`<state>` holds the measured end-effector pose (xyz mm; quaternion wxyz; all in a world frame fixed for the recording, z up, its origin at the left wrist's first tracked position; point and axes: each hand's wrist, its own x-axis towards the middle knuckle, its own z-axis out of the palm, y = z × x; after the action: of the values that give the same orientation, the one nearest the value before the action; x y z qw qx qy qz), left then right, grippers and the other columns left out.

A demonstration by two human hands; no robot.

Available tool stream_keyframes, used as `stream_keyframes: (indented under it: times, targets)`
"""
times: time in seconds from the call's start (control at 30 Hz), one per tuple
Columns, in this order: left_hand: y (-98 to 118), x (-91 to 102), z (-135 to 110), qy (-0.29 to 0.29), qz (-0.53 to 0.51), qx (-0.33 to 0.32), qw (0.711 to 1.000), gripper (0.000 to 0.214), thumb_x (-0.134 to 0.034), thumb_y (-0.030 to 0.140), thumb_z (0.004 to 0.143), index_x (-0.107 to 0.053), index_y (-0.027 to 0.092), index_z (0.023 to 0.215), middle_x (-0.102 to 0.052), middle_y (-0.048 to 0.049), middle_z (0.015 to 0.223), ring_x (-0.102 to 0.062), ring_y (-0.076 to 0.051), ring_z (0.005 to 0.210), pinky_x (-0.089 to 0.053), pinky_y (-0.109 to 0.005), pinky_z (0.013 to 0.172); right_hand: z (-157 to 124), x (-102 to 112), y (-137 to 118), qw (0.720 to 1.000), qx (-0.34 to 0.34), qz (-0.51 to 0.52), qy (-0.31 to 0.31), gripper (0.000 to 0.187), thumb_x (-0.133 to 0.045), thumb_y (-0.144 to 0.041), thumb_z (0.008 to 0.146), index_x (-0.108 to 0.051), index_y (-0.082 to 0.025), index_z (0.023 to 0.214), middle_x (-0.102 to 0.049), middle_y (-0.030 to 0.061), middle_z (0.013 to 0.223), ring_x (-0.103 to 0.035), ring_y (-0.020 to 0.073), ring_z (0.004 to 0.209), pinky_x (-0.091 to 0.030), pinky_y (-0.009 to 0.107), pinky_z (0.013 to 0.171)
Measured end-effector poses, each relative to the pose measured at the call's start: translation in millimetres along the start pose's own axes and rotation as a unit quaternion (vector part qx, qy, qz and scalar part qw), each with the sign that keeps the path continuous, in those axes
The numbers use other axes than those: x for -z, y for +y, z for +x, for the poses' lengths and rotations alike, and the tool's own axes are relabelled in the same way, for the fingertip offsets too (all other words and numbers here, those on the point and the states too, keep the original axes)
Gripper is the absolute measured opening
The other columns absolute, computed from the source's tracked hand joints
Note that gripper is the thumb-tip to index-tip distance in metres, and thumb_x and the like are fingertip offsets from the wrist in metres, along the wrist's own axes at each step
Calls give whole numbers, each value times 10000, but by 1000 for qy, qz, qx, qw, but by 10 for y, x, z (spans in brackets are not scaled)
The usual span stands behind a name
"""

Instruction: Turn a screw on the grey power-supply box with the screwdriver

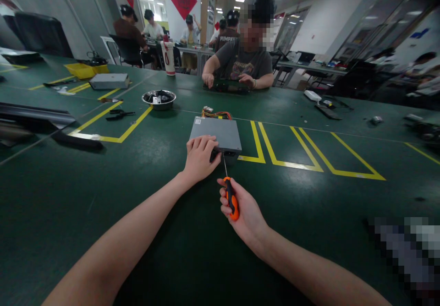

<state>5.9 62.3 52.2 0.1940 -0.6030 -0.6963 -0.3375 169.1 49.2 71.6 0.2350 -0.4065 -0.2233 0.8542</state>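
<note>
"Where's the box (217, 133)?"
"Eleven o'clock from the right hand (245, 206), fingers closed round the driver (231, 198), shaft pointing nearly twelve."
"Left hand (201, 157)?"
"Nearer: half-curled, holding the box's seven-o'clock corner."

Bare hands (201, 158), slim forearms (146, 223) apparently bare too
</note>
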Motion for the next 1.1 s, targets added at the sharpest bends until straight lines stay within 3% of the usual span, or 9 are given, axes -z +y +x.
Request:
stream_keyframes:
  times: [0.13,0.33,0.43,0.57,0.83,1.0,1.1]
  targets:
    - [3,-3,0,-1,1,2,1000,196,-547,261,774,-516,227,965,-572,-48,1148,-460,-233,1103,-275,-416,911,2,-11,6,1000,29,0,4,102,-607,-245,757,-564,-157,729,-528,-9,682,-433,39,501,-294,136,380]
    - [0,-17,-5,5,-1,0,1000,192,-543,257,777,-509,229,964,-573,-40,1146,-456,-229,1109,-278,-411,910,0,-7,0,1000,0,-13,9,212,-498,-328,836,-611,-149,828,-538,18,710,-477,58,540,-392,162,453]
    - [-3,-14,-8,3,2,0,1000,183,-535,266,784,-508,231,962,-570,-44,1149,-459,-229,1109,-281,-411,909,4,11,0,1000,5,-12,15,183,-552,-334,801,-603,-169,862,-539,12,737,-473,56,544,-365,153,427]
    - [-4,-6,-8,1,0,-1,1000,183,-529,266,790,-505,228,968,-566,-46,1153,-459,-227,1110,-279,-413,912,-11,3,-6,999,36,-15,4,97,-635,-240,733,-571,-168,747,-518,-10,711,-445,37,521,-313,131,393]
    - [-4,-8,-6,7,7,-7,1000,185,-537,274,788,-505,222,962,-577,-41,1139,-467,-221,1096,-279,-404,903,-5,-9,-7,1000,-10,-2,12,248,-459,-325,855,-620,-137,863,-518,13,699,-456,49,523,-365,149,427]
    - [-12,-20,-6,9,10,-9,1000,197,-545,278,783,-507,219,966,-574,-40,1141,-468,-222,1096,-281,-401,897,17,8,12,1000,21,-7,8,122,-610,-277,759,-576,-162,783,-522,-9,703,-439,38,507,-292,126,373]
    - [-13,-23,-8,8,9,-6,1000,197,-544,278,784,-510,219,968,-574,-41,1144,-466,-222,1097,-277,-402,902,13,6,11,1000,20,-9,11,124,-602,-270,769,-566,-151,760,-520,-11,690,-440,37,504,-309,123,381]
